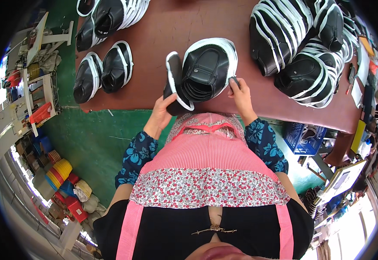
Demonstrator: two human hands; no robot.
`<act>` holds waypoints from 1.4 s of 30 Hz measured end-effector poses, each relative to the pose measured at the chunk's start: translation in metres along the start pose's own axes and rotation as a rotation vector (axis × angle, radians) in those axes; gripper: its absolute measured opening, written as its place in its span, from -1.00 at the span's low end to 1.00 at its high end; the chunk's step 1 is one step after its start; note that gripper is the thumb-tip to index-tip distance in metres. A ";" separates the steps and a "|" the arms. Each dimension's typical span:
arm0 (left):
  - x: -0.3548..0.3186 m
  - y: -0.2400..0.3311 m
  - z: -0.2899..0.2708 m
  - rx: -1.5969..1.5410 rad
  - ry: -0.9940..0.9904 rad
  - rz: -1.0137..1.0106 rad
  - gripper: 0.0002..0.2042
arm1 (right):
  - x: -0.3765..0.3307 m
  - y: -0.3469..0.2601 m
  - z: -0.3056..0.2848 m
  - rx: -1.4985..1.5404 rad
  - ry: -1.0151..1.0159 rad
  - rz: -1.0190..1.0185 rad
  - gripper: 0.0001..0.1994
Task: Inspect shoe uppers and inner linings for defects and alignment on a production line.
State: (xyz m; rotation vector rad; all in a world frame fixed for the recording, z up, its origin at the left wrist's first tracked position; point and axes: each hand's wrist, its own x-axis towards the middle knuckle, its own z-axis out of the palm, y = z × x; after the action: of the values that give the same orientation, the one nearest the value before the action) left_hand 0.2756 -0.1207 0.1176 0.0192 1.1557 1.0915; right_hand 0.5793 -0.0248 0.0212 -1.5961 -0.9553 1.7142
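Green floor runs under a reddish-brown counter (223, 26) where I stand in my pink apron (206, 156). My left hand (161, 113) is clenched around a black shoe piece with white trim (174, 82), lifted just off the near edge. My right hand (241, 96) rests with its fingertips pinching the rim of a second piece (208, 69), which lies on the counter touching the first. I judge the lifted piece could slip off the near edge if my grip loosens. Two pieces are in my hands; one pair (103, 74) lies to the left. A stack sits at top left (111, 17) and a bigger heap at right (301, 47), too overlapped to count.
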 end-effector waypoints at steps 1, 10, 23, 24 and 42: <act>0.007 -0.007 -0.004 0.008 -0.043 -0.009 -0.60 | 0.004 -0.006 0.007 -0.022 -0.032 -0.033 -0.63; 0.065 -0.019 0.058 0.514 -0.010 0.086 -0.74 | 0.009 -0.011 -0.001 -0.502 0.114 -0.153 -0.60; 0.095 -0.043 0.085 0.499 0.061 0.146 -0.82 | -0.029 0.006 0.024 -0.485 0.033 -0.121 -0.57; 0.098 -0.041 0.085 0.548 0.074 0.136 -0.83 | -0.023 -0.001 0.031 -0.428 0.094 -0.185 -0.57; 0.075 0.135 0.008 1.403 -0.055 0.482 -0.67 | -0.035 0.005 -0.010 -0.056 0.020 0.105 -0.69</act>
State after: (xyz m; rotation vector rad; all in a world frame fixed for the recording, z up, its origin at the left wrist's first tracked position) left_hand 0.1887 0.0049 0.1376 1.4564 1.6981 0.4595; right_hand 0.5925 -0.0555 0.0363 -1.7245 -0.9322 1.7526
